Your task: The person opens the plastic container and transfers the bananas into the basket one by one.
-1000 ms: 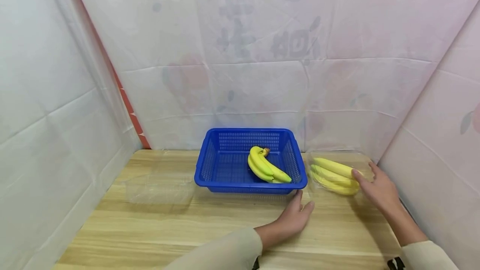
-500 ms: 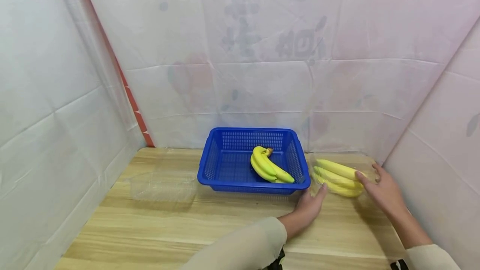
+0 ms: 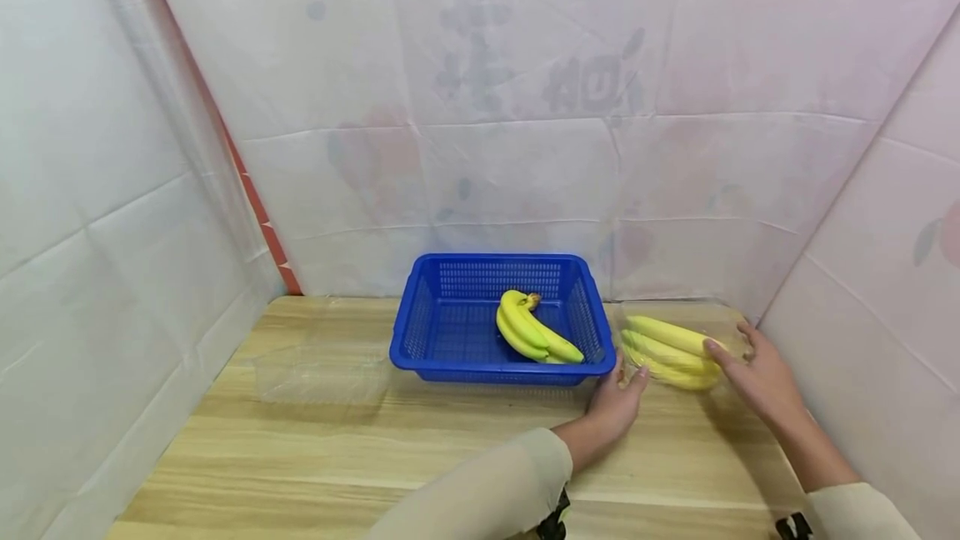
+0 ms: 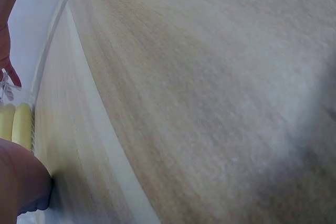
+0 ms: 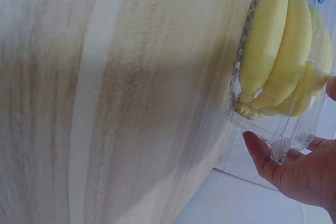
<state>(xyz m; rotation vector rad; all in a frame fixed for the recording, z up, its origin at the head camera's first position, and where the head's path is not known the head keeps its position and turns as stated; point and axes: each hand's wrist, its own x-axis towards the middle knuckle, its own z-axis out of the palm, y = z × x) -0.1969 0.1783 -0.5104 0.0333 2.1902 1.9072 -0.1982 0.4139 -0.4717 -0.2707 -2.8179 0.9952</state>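
Observation:
Several yellow bananas [image 3: 670, 352] lie inside a clear plastic box [image 5: 265, 128] on the right of the table, beside the basket. My right hand [image 3: 759, 377] grips the box's right end, its thumb over the near side; the right wrist view shows fingers round that end. At the left near corner, my left hand [image 3: 617, 407] holds the box between thumb and fingers, the fingertips partly hidden between box and basket. Whether the lid is closed is hard to see through the plastic. A bunch of bananas [image 3: 532, 332] lies in the blue basket [image 3: 457, 369].
Left of the basket stands another clear plastic box [image 3: 322, 377], its lid raised behind it. The wooden table [image 3: 300, 457] ends at a sheet-covered wall [image 3: 510, 165] at the back, with further sheets on both sides.
My left hand has moved right from below the basket's corner to the left end of the banana box and taken hold there. The right hand keeps its grip.

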